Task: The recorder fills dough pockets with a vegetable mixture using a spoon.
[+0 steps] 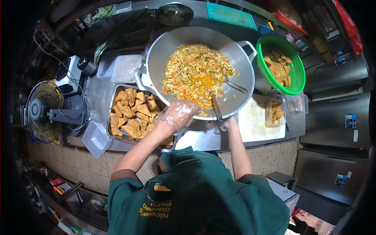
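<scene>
A large metal wok-like pan with two loop handles stands before me. Shredded vegetables with orange bits fill it, and a glossy yellow-orange patch, perhaps egg or sauce, lies on top. One metal spoon rests at the right of the food; a second utensil's handle leans over the front rim. My left hand, in a clear plastic glove, is at the front-left rim, its fingertips hard to make out. Just below the front rim is my right hand, also gloved, its fingers partly hidden.
At left sits a metal tray of brown fried tofu pieces. A green colander holds more tofu at right. A white cutting board carries a small plastic tub. A fan stands far left.
</scene>
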Demonstrator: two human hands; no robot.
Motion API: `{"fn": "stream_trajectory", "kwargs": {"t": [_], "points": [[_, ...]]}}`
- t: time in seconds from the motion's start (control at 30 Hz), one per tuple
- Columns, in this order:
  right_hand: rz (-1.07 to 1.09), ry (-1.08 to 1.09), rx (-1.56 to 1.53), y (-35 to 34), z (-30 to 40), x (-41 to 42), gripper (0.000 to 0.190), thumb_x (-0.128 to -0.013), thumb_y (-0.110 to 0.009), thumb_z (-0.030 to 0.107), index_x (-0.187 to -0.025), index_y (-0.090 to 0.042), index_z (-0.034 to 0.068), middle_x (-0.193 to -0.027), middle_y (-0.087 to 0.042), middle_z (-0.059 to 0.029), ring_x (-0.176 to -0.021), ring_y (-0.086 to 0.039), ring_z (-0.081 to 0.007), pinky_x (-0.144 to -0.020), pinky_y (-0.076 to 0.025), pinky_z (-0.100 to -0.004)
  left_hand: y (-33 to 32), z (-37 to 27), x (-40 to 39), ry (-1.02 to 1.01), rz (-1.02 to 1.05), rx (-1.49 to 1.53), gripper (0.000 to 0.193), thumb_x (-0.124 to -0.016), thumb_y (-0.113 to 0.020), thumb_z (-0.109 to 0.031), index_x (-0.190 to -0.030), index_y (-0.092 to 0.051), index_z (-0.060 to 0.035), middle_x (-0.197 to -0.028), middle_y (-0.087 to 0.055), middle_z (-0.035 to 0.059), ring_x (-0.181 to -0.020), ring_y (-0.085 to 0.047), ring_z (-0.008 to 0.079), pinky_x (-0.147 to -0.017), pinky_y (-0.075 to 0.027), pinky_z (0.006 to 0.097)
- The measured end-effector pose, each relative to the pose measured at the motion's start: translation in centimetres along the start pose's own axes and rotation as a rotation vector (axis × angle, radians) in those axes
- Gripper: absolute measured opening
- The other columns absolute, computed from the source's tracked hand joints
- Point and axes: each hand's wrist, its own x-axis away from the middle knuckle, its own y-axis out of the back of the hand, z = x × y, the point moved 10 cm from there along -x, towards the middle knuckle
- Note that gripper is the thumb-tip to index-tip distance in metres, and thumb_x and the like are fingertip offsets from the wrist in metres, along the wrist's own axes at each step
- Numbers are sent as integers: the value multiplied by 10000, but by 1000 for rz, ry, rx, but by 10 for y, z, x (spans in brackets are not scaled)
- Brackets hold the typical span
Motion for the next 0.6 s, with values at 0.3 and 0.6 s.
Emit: {"fn": "stream_trajectory", "kwargs": {"t": [0.3, 0.6], "points": [[461, 407, -140, -62, 14, -41, 612, -1015, -390, 531, -1463, -369, 115, -1408, -461, -115, -1253, -491, -261, -1044, -464, -421, -2, -14, -13, 11, -24, 15, 459, -724, -727, -164, -1171, -624, -134, -984, -655, 114, -937, -655, 345, -795, -543, 458], [441, 247, -405, -74, 40, -90, 508, -1010, -446, 472, -1349, -490, 96, -1272, -565, -99, -1143, -562, -254, -968, -517, -410, 8, -26, -12, 79, -53, 16, 459, -718, -670, -111, -1173, -653, -172, -958, -664, 89, -933, -659, 311, -793, -547, 441]]}}
